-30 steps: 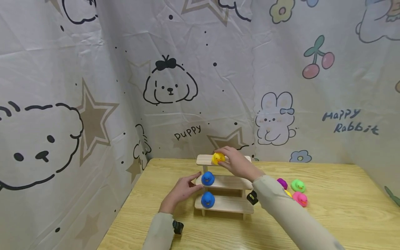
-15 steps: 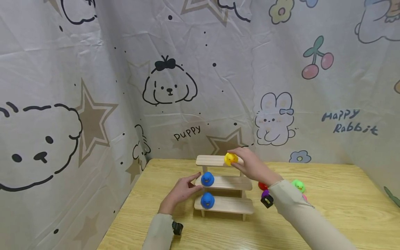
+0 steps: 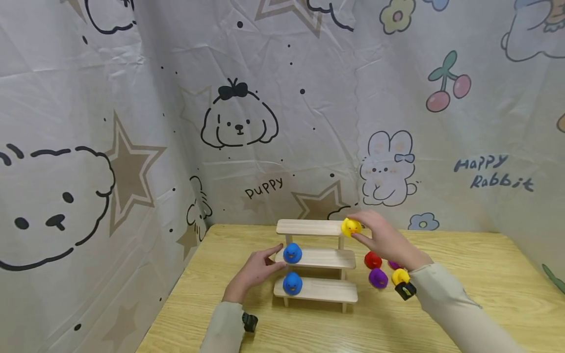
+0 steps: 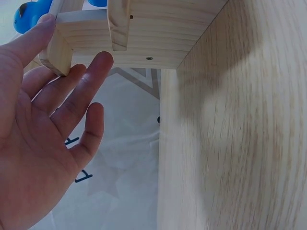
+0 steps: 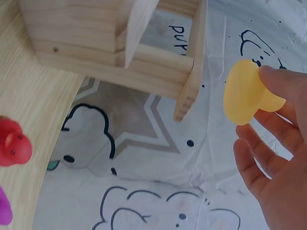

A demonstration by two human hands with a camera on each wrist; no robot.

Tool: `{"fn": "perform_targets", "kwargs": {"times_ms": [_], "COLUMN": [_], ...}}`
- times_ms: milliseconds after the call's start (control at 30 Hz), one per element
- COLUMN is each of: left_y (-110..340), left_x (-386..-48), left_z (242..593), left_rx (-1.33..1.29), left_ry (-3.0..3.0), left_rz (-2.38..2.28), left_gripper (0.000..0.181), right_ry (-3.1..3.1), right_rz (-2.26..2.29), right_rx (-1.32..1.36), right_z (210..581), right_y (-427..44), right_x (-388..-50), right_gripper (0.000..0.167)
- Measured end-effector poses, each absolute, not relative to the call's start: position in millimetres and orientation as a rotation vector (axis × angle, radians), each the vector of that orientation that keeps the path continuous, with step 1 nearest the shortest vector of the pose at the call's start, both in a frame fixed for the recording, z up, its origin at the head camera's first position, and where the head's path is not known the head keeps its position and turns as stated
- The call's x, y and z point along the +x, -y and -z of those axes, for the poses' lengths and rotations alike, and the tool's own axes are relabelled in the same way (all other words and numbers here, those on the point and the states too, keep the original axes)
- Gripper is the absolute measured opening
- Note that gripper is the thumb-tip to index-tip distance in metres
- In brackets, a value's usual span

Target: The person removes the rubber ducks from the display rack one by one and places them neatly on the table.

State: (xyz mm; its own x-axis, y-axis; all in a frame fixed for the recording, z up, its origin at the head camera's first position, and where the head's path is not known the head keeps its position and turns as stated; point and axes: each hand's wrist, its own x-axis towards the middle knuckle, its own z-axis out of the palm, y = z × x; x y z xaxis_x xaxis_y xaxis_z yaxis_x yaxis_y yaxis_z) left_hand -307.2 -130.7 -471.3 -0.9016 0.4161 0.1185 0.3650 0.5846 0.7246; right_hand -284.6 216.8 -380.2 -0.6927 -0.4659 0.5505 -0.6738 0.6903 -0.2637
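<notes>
A three-tier wooden shelf (image 3: 324,257) stands on the table. The left hand (image 3: 255,270) grips the left end of its middle tier; in the left wrist view the thumb of this hand (image 4: 43,115) lies on top and fingertips are beneath the board. Between thumb and fingers the right hand (image 3: 388,239) pinches a yellow duck (image 3: 351,227) by the top tier's right end. The right wrist view shows the duck (image 5: 242,93) off the board, in the right hand (image 5: 283,148). One blue duck (image 3: 293,253) sits on the middle tier's left, another blue duck (image 3: 293,284) on the bottom tier's left.
Right of the shelf, a red duck (image 3: 372,260), a purple duck (image 3: 378,278), another purple one (image 3: 396,264) and a second yellow duck (image 3: 400,276) lie on the table (image 3: 476,274), partly under the right forearm. A patterned curtain (image 3: 309,147) hangs behind.
The right hand has carried the yellow duck rightward, from the left part of the top tier to its right end. The left hand has stayed at the middle tier.
</notes>
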Motion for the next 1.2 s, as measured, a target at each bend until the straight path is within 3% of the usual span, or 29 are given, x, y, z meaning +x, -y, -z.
{"fn": "perform_targets", "kwargs": {"times_ms": [733, 1200], "left_y": [131, 131], "left_x": [-308, -308], "left_z": [470, 470], "left_rx": [0.677, 0.697], "left_ry": [-2.736, -2.738], "left_rz": [-1.231, -1.228], "left_gripper": [0.062, 0.061], "right_ry": [2.573, 2.617], "right_rz": [-0.616, -0.576], "right_rx": [0.663, 0.620], "right_z": [430, 466], "right_y": [-280, -292], "right_x": [-243, -227], "right_gripper": [0.040, 0.042]}}
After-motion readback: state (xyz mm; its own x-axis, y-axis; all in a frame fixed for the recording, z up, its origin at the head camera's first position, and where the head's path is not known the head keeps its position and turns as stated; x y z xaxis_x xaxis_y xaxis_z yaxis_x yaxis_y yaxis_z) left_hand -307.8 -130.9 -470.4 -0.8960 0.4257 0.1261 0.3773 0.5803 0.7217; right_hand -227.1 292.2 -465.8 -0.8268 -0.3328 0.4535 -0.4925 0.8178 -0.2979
